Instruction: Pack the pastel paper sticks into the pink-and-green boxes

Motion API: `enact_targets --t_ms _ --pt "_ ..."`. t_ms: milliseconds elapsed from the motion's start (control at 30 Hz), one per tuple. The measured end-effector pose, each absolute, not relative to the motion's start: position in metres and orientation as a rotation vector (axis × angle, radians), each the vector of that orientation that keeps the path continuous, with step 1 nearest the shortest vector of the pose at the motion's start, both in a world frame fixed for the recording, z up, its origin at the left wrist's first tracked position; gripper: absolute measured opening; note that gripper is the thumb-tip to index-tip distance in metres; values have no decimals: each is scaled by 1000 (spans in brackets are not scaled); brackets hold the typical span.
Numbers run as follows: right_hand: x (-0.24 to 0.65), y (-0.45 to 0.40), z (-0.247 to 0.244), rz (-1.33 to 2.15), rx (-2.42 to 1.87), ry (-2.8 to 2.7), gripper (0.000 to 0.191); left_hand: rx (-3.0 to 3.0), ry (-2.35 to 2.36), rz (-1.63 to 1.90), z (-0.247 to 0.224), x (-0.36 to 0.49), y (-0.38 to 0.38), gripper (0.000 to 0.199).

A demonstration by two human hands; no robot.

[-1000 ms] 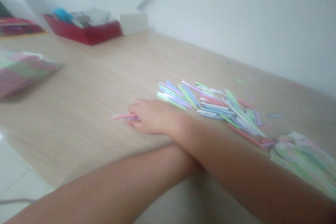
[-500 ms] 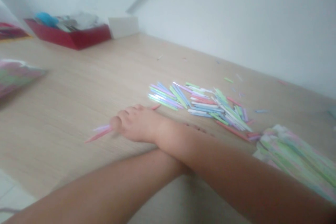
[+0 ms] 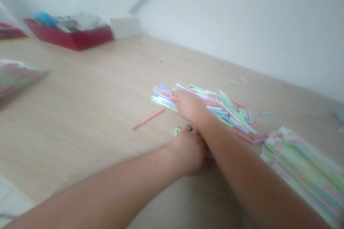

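My right hand [image 3: 191, 106] reaches over a pile of pastel drinking straws [image 3: 212, 105], its fingers closed at the left part of the pile. A salmon-pink straw [image 3: 167, 94] sticks out to the left from those fingers. Nearer to me, my left hand [image 3: 189, 150] is a fist, partly under the right forearm. Past its knuckles shows a small light-green piece with dark marks [image 3: 177, 131]; the rest of that thing is hidden. Just left of the pile, a single salmon-pink straw [image 3: 148, 118] lies on the wooden table [image 3: 94, 96].
On the right lies a clear pack of pastel straws [image 3: 303, 171]; another pack [image 3: 18, 78] is at the left edge. A red box [image 3: 77, 39] of mixed items stands at the back left. Small straw bits [image 3: 232, 82] are scattered near the white wall [image 3: 242, 18].
My right hand has moved right and away from me, from the bare table to the pile. The pink and lilac straws no longer jut out at the left. My left fist is now uncovered.
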State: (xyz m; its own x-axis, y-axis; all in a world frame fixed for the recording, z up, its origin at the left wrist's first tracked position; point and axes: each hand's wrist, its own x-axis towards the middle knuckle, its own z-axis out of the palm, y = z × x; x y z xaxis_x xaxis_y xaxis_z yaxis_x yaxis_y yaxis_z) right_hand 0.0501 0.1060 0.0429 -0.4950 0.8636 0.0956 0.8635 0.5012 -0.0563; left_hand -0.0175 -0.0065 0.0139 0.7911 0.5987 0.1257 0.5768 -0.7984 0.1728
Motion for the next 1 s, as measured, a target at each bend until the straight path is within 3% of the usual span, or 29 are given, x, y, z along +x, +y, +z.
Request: enact_targets --t_ms 467,1000 --pt "64 120 41 157 -1430 -2735 20 2753 964 193 17 -17 -6 53" --pt "60 118 35 127 -1485 -2723 29 2751 943 203 19 -18 -6 53"
